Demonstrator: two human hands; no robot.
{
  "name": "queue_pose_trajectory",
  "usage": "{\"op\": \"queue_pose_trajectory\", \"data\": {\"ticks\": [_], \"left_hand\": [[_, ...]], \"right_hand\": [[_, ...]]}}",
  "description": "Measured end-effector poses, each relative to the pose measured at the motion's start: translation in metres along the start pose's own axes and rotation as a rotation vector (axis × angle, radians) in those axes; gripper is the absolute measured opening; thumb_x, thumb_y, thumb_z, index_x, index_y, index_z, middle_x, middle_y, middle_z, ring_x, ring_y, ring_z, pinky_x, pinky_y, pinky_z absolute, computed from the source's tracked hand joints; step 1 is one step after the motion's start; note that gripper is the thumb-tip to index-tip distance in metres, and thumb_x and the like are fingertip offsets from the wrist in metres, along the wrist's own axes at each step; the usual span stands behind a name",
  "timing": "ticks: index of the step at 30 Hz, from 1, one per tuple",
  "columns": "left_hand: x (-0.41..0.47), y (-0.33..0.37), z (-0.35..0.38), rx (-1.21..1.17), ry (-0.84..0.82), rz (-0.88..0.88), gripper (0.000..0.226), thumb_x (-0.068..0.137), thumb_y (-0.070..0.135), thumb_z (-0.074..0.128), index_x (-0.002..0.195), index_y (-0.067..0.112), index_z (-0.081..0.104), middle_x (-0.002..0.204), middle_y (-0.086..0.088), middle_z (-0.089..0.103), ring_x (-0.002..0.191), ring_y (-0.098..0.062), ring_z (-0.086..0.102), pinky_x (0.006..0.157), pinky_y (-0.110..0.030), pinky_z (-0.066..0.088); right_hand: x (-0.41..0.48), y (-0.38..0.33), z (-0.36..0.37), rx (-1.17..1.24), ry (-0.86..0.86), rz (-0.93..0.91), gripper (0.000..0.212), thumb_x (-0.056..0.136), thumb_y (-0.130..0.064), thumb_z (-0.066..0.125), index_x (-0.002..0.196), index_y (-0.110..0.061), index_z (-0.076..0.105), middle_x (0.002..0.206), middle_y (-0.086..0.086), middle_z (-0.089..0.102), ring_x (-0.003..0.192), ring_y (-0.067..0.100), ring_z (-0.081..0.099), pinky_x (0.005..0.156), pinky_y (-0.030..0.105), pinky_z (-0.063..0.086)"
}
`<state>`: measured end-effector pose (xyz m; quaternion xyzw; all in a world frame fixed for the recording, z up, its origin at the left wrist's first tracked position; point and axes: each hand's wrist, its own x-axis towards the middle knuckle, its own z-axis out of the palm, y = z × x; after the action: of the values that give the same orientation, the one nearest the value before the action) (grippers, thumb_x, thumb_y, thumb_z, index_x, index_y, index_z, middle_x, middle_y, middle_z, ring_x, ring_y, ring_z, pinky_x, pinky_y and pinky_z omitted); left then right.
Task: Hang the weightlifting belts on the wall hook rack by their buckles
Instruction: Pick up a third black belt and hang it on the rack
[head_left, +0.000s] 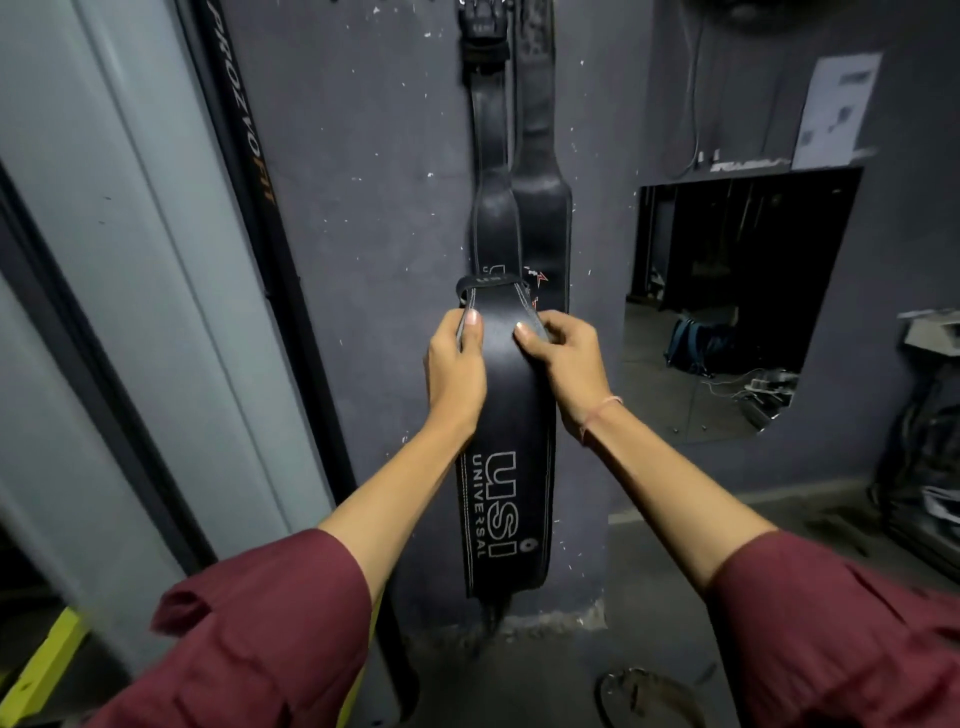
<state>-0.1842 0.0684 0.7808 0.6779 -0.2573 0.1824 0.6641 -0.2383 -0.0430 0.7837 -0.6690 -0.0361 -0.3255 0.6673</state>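
Belt (506, 415) hangs down from your grip. Left hand (454, 364) and right hand (571, 358) each pinch an upper edge, fingers (563, 326) curled.

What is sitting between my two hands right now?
The black USI belt: its leather fills the gap between the left hand and right hand, each gripping an edge, seen in the head view.

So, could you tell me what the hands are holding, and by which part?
Left hand and right hand both grip the black USI belt by its side edges near its upper end.
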Motion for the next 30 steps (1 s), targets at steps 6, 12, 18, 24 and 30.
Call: {"op": "queue_pose_trajectory", "data": {"ticks": [6, 12, 18, 24, 30], "left_hand": [[0.008, 0.017, -0.007, 0.010, 0.064, 0.012, 0.032, 0.105, 0.026, 0.042, 0.076, 0.013, 0.041, 0.069, 0.003, 0.031, 0.064, -0.009, 0.027, 0.059, -0.028, 0.026], [0.015, 0.025, 0.001, 0.059, 0.070, -0.023, 0.032, 0.106, 0.027, 0.041, 0.077, 0.015, 0.039, 0.066, 0.008, 0.031, 0.057, -0.005, 0.027, 0.054, -0.023, 0.026], [0.022, 0.037, 0.009, 0.053, 0.075, -0.031, 0.038, 0.106, 0.030, 0.038, 0.070, 0.021, 0.034, 0.066, 0.007, 0.031, 0.061, -0.009, 0.029, 0.060, -0.032, 0.028], [0.030, 0.036, 0.024, 0.120, 0.053, -0.064, 0.039, 0.106, 0.032, 0.040, 0.070, 0.014, 0.037, 0.067, 0.002, 0.034, 0.064, -0.013, 0.032, 0.063, -0.035, 0.030], [0.021, 0.043, 0.029, 0.127, 0.026, 0.014, 0.039, 0.101, 0.047, 0.044, 0.099, 0.009, 0.052, 0.091, -0.012, 0.064, 0.085, -0.026, 0.062, 0.085, -0.048, 0.051]], "right_hand": [[-0.058, 0.028, -0.002, 0.135, -0.103, 0.088, 0.031, 0.092, -0.004, 0.063, 0.124, -0.003, 0.061, 0.118, 0.012, 0.071, 0.105, 0.023, 0.069, 0.094, 0.036, 0.055], [-0.039, 0.013, -0.012, 0.074, -0.093, 0.072, 0.020, 0.095, -0.004, 0.060, 0.114, -0.002, 0.058, 0.103, 0.005, 0.070, 0.092, 0.013, 0.066, 0.085, 0.028, 0.054], [0.015, -0.025, -0.010, 0.103, -0.124, -0.033, 0.012, 0.097, -0.008, 0.058, 0.108, -0.007, 0.062, 0.099, 0.004, 0.069, 0.091, 0.015, 0.063, 0.084, 0.028, 0.053], [-0.038, 0.020, -0.026, 0.185, -0.092, 0.059, 0.034, 0.092, -0.006, 0.065, 0.125, -0.011, 0.061, 0.116, 0.008, 0.072, 0.108, 0.025, 0.069, 0.098, 0.045, 0.054], [0.000, -0.004, -0.024, 0.236, 0.037, -0.019, 0.022, 0.088, -0.003, 0.066, 0.108, -0.012, 0.069, 0.106, 0.009, 0.075, 0.100, 0.028, 0.070, 0.092, 0.044, 0.055]]}}
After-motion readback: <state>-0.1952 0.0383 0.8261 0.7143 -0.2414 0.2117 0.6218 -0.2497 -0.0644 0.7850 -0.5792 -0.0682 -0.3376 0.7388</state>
